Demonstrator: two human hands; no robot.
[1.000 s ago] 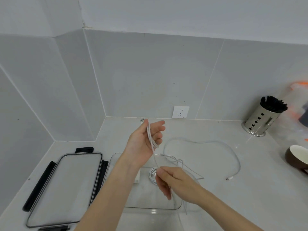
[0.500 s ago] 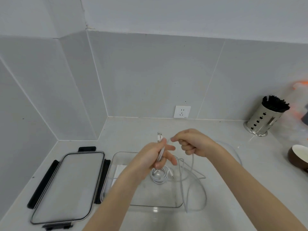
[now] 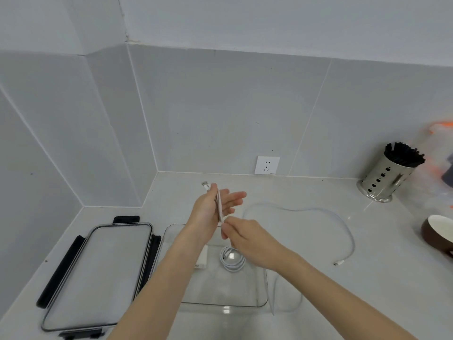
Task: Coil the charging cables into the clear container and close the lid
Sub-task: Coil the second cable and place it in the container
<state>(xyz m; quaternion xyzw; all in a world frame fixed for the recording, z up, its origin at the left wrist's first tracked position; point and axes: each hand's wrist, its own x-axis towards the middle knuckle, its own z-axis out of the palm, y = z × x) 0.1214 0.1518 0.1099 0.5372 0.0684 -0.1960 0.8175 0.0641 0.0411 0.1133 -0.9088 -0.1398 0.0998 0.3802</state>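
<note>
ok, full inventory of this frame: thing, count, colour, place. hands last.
container: 1, clear, counter, front centre, open
coiled cable: 1, white, inside container
charger block: 1, white, inside container, partly hidden by left forearm
loose cable: 1, white, wrapped on left hand, trailing over counter to the right
lid: 1, clear with black clips, counter left of container
wall socket: 1, white, back wall
utensil holder: 1, steel, dark sticks inside, back right
bowl: 1, brown outside, white inside, right edge
left hand: cable wound round it
right hand: pinches the cable
</note>
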